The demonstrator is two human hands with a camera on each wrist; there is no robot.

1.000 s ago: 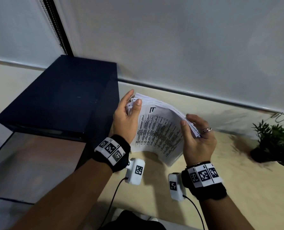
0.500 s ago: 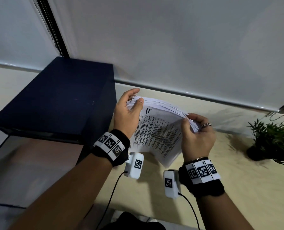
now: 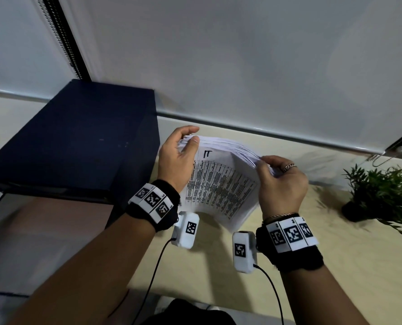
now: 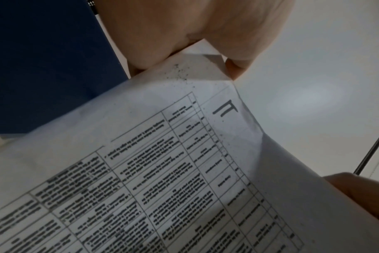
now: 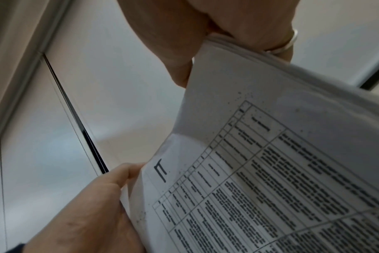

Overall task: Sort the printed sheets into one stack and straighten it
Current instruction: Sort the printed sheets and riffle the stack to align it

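Note:
A thick stack of printed sheets [image 3: 221, 184] stands upright between both hands, printed table facing me, its lower edge near the beige desk [image 3: 218, 266]. My left hand [image 3: 183, 151] pinches the stack's upper left corner, thumb in front, fingers behind. My right hand [image 3: 272, 170] grips the upper right corner, with the sheets fanned at the top edge. The left wrist view shows the printed sheets [image 4: 162, 171] close up with my left hand [image 4: 195, 42] on the corner. In the right wrist view my right hand [image 5: 216, 37] holds the printed sheets [image 5: 270, 171].
A dark blue box [image 3: 78, 141] stands just left of the stack. A small potted plant [image 3: 383, 195] sits at the right on the desk. White roller blinds [image 3: 242, 55] hang close behind. Cables trail from the wrist cameras toward me.
The right hand's fingers have curled further over the stack's top right corner, and the top edges of the sheets have drawn closer together. The left hand keeps its pinch.

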